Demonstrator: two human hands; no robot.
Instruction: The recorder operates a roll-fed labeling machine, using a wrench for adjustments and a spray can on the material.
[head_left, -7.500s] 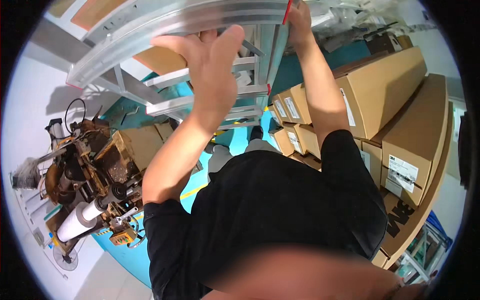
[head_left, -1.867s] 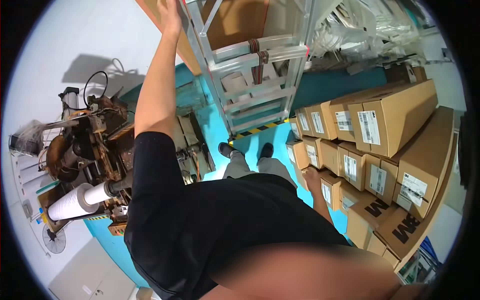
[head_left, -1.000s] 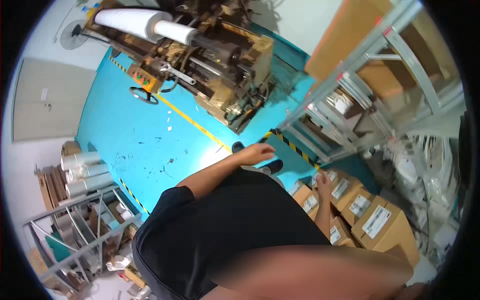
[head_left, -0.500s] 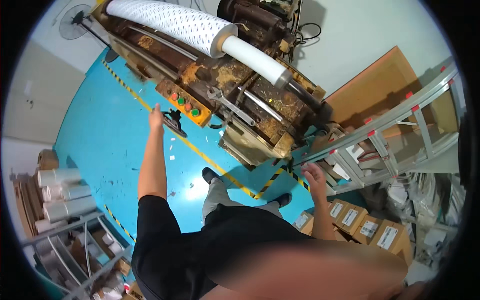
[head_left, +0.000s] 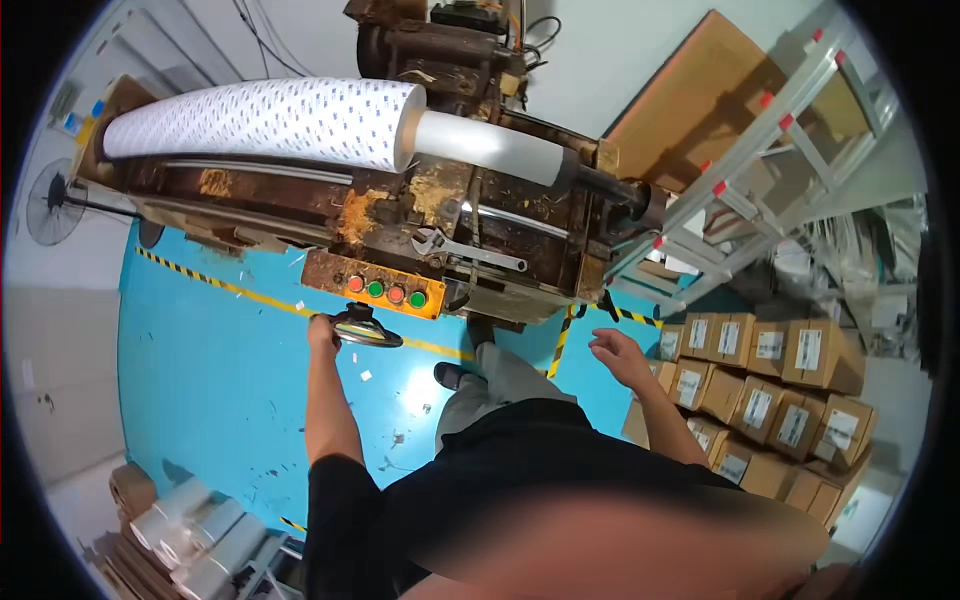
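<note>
- Handwheel (head_left: 366, 331): a dark round wheel seen nearly edge-on, low on the front of the rusty brown machine (head_left: 400, 215), just under the orange control panel (head_left: 385, 287) with its red and green push buttons.
- My left hand (head_left: 322, 330): it lies against the left rim of the handwheel; the fingers look curled onto the rim, but their tips are hidden behind it, so I cannot tell how firm the hold is. My left forearm runs almost straight up from my black sleeve, elbow nearly extended.
- My right hand (head_left: 617, 352): free, fingers loosely spread and slightly bent, grasping nothing. It hangs in the air over the teal floor (head_left: 200, 380), near the stacked cardboard boxes (head_left: 770, 385) and well apart from the machine.
- On the machine: an adjustable wrench (head_left: 465, 250) lies on the bed above the panel; a long white patterned roll (head_left: 265, 120) sits on the top shaft.
- Beyond: an aluminium stepladder (head_left: 760, 170) leans at the right; a fan (head_left: 45, 205) stands at the left edge.
- Hard to make out: my lower body is blurred at the bottom edge; only one shoe (head_left: 452, 376) shows clearly.
</note>
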